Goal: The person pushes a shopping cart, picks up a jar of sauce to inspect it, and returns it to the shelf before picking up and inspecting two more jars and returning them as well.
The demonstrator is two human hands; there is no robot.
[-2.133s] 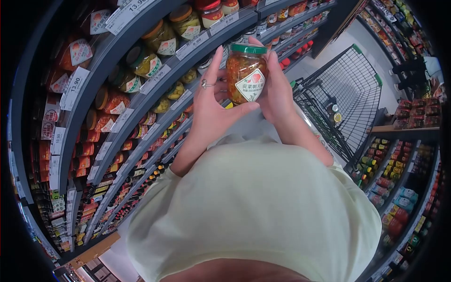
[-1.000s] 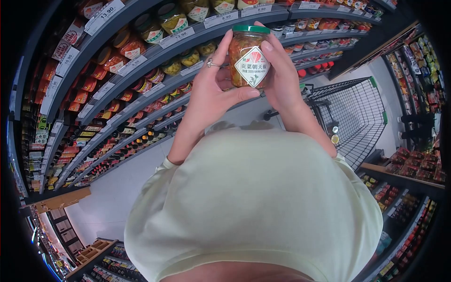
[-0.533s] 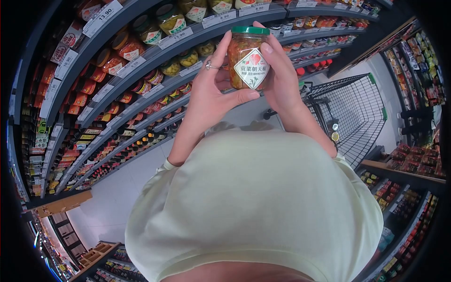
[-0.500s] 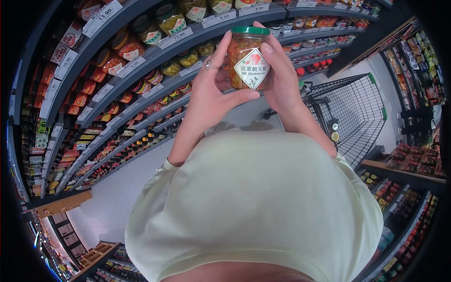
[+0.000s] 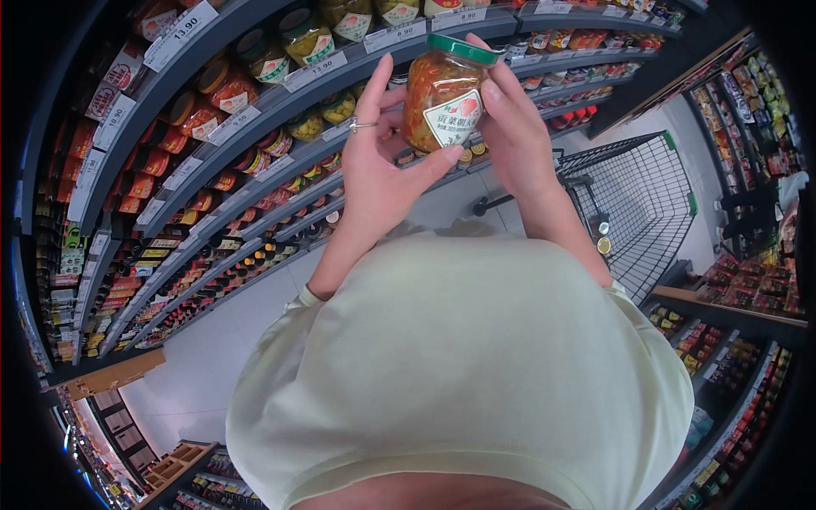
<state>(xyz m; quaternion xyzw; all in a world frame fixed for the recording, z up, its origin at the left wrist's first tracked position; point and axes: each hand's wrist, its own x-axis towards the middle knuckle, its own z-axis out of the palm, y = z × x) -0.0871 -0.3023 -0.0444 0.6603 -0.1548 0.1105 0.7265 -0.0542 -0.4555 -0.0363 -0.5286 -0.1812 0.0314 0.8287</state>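
A glass jar [image 5: 442, 95] with a green lid and a white diamond label holds red and yellow pickled contents. It is tilted, its lid leaning to the right. My right hand [image 5: 520, 136] grips its right side, thumb on the front and fingers behind the lid. At the jar's left, my left hand [image 5: 378, 157], with a ring on it, is spread open; its thumb tip is at the jar's lower edge and the index finger points up, away from the glass. Some left fingers are partly hidden behind the jar.
Curved shelves [image 5: 357, 58] with rows of jars and price tags run along the left and front. A wire shopping cart [image 5: 642, 204] stands at the right, beyond my right forearm. More stocked shelves [image 5: 731, 357] are at the lower right, and pale floor [image 5: 200, 374] shows at the lower left.
The jar has tipped, its lid shifting right and its base left, so the label is turned. My left index finger has come away from the jar and the left hand has opened wider.
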